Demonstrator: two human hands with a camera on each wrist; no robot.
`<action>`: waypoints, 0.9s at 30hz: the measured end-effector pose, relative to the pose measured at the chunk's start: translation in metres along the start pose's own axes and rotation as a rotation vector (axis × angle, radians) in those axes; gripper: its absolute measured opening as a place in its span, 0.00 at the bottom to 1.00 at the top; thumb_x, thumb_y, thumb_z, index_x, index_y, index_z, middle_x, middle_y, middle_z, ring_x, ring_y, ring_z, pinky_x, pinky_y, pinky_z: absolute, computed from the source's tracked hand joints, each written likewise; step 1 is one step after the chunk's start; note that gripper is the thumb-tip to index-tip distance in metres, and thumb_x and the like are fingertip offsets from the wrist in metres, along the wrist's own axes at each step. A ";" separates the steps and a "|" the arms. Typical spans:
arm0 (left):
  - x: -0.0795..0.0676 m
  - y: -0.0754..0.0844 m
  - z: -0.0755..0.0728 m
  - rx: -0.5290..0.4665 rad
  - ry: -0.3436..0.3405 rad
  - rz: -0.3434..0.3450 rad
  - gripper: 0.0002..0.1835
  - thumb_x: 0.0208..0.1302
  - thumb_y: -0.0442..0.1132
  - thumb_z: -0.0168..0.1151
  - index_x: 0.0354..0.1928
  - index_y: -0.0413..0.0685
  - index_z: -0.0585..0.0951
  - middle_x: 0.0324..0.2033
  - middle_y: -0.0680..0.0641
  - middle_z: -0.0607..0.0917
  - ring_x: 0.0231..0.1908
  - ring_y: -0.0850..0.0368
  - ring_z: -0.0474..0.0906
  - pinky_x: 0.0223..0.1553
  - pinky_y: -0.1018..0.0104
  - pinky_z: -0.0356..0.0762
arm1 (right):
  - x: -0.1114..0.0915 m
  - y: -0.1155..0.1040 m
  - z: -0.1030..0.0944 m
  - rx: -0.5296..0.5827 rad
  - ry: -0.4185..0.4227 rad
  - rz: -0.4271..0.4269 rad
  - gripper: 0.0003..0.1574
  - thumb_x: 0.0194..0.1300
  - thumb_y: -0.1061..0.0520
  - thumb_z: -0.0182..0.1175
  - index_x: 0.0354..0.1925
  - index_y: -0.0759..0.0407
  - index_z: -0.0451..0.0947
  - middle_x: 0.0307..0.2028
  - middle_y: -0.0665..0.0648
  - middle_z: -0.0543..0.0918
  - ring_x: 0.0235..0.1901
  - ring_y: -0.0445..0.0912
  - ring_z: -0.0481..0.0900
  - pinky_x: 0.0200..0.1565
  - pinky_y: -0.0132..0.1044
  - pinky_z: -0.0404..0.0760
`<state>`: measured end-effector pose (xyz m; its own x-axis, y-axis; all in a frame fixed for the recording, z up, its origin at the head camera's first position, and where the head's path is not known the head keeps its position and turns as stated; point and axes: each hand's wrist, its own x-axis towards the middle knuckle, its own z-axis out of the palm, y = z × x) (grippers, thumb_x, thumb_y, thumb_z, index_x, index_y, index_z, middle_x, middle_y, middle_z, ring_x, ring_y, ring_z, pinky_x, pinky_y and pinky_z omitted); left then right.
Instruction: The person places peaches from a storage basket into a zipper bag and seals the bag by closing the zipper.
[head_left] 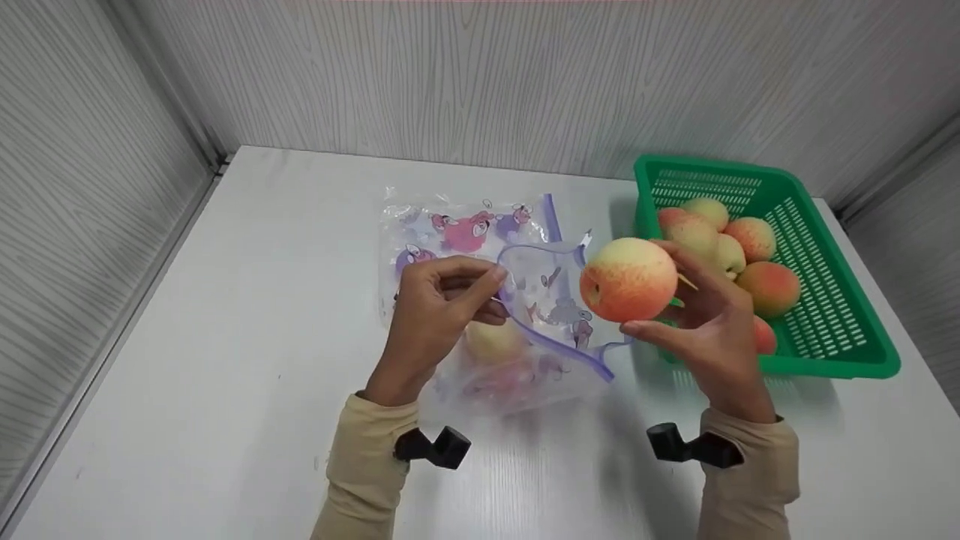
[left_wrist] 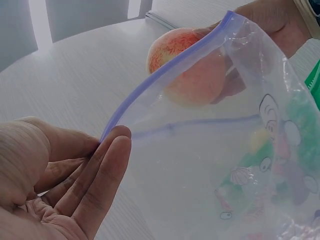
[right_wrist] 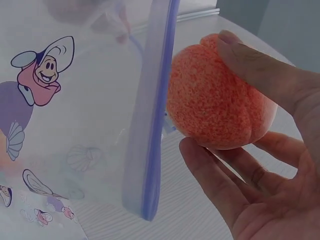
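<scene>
My left hand [head_left: 450, 319] pinches the purple-edged rim of a clear zip bag [left_wrist: 200, 165] printed with cartoon figures. The bag's mouth gapes toward the right. Inside its lower part a pale peach [head_left: 495, 341] shows through the plastic. My right hand [head_left: 709, 322] grips a red and yellow peach [head_left: 628, 280] between thumb and fingers, held up beside the bag's mouth. In the right wrist view this peach [right_wrist: 215, 95] stands just outside the purple zip edge. Seen from the left wrist, part of it appears through the bag's film.
A green plastic basket [head_left: 832, 367] with several peaches [head_left: 769, 289] stands at the right of the white table [head_left: 225, 337]. Another printed zip bag [head_left: 465, 225] lies flat behind the held one. Grey wood-patterned panels [head_left: 450, 75] rise at the back and left.
</scene>
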<state>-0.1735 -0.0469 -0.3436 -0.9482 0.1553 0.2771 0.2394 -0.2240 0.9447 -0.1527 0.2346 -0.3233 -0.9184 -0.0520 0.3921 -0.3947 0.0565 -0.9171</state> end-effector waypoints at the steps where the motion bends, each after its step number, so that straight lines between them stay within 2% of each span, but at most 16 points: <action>1: 0.000 0.000 0.000 0.000 0.001 -0.002 0.07 0.68 0.31 0.65 0.41 0.33 0.87 0.30 0.39 0.87 0.28 0.43 0.88 0.35 0.51 0.88 | 0.000 0.000 0.000 -0.016 -0.016 0.002 0.46 0.50 0.77 0.73 0.67 0.63 0.73 0.62 0.65 0.77 0.58 0.56 0.79 0.52 0.40 0.85; 7: 0.001 0.000 0.001 -0.014 -0.009 -0.004 0.08 0.69 0.31 0.64 0.42 0.29 0.86 0.30 0.38 0.87 0.29 0.44 0.88 0.35 0.51 0.88 | -0.001 0.002 0.000 -0.101 -0.096 -0.005 0.46 0.51 0.75 0.74 0.68 0.63 0.73 0.62 0.63 0.78 0.58 0.53 0.80 0.52 0.38 0.85; 13: 0.000 0.001 0.001 -0.018 -0.001 0.000 0.07 0.69 0.31 0.65 0.41 0.32 0.86 0.29 0.38 0.87 0.28 0.43 0.88 0.35 0.50 0.88 | 0.000 0.002 0.001 -0.238 -0.153 0.011 0.48 0.51 0.71 0.76 0.69 0.58 0.73 0.63 0.59 0.78 0.57 0.50 0.81 0.52 0.36 0.85; 15: 0.000 0.001 0.001 -0.020 0.005 0.003 0.07 0.69 0.31 0.65 0.41 0.32 0.87 0.29 0.38 0.87 0.28 0.43 0.88 0.35 0.50 0.88 | 0.000 0.003 0.002 -0.215 -0.153 0.014 0.44 0.53 0.71 0.75 0.67 0.58 0.75 0.62 0.59 0.79 0.56 0.52 0.81 0.52 0.38 0.85; 17: 0.000 0.000 0.002 -0.029 0.010 0.006 0.07 0.68 0.30 0.65 0.41 0.31 0.86 0.29 0.38 0.87 0.28 0.43 0.88 0.35 0.50 0.88 | 0.001 0.004 0.001 -0.164 -0.141 -0.009 0.37 0.58 0.72 0.71 0.65 0.62 0.76 0.60 0.63 0.80 0.55 0.52 0.82 0.51 0.38 0.85; 20: 0.001 -0.001 0.006 -0.040 0.017 0.007 0.07 0.68 0.30 0.65 0.40 0.31 0.86 0.29 0.37 0.87 0.28 0.43 0.88 0.34 0.50 0.88 | 0.003 0.006 -0.001 -0.073 -0.069 -0.014 0.26 0.63 0.73 0.66 0.60 0.68 0.79 0.54 0.66 0.82 0.48 0.54 0.84 0.46 0.39 0.87; 21: 0.001 -0.002 0.007 -0.045 0.015 0.004 0.06 0.68 0.30 0.65 0.40 0.31 0.86 0.29 0.36 0.87 0.27 0.44 0.88 0.34 0.50 0.88 | 0.003 0.007 -0.002 -0.103 -0.047 -0.005 0.24 0.64 0.71 0.66 0.59 0.68 0.79 0.52 0.66 0.83 0.45 0.53 0.85 0.44 0.38 0.88; 23: 0.001 -0.003 0.009 -0.046 0.007 0.000 0.06 0.68 0.30 0.65 0.40 0.32 0.87 0.28 0.36 0.87 0.27 0.45 0.88 0.34 0.50 0.88 | 0.004 0.008 -0.005 -0.253 -0.039 0.044 0.23 0.65 0.65 0.68 0.58 0.66 0.80 0.49 0.63 0.83 0.42 0.52 0.84 0.42 0.33 0.87; 24: 0.002 -0.003 0.010 -0.042 0.001 -0.003 0.06 0.68 0.31 0.65 0.40 0.32 0.87 0.28 0.37 0.87 0.27 0.45 0.88 0.34 0.50 0.88 | 0.004 0.009 -0.007 -0.345 -0.060 0.092 0.24 0.66 0.61 0.69 0.59 0.65 0.80 0.49 0.63 0.83 0.40 0.52 0.83 0.40 0.32 0.87; 25: 0.002 -0.004 0.011 -0.040 -0.005 -0.004 0.07 0.68 0.31 0.65 0.41 0.32 0.87 0.29 0.37 0.87 0.27 0.46 0.88 0.35 0.51 0.88 | 0.004 0.010 -0.009 -0.451 -0.104 0.145 0.25 0.66 0.57 0.70 0.59 0.63 0.80 0.48 0.62 0.83 0.40 0.51 0.83 0.40 0.32 0.87; 27: 0.002 -0.004 0.011 -0.041 -0.011 -0.005 0.07 0.68 0.31 0.65 0.41 0.31 0.86 0.28 0.38 0.88 0.27 0.46 0.88 0.35 0.51 0.88 | 0.004 0.012 -0.013 -0.625 -0.251 0.225 0.28 0.67 0.49 0.70 0.60 0.60 0.79 0.47 0.58 0.84 0.41 0.50 0.82 0.41 0.33 0.85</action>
<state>-0.1737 -0.0349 -0.3447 -0.9471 0.1667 0.2743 0.2255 -0.2626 0.9382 -0.1614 0.2480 -0.3319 -0.9754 -0.1962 0.1006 -0.2062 0.6502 -0.7313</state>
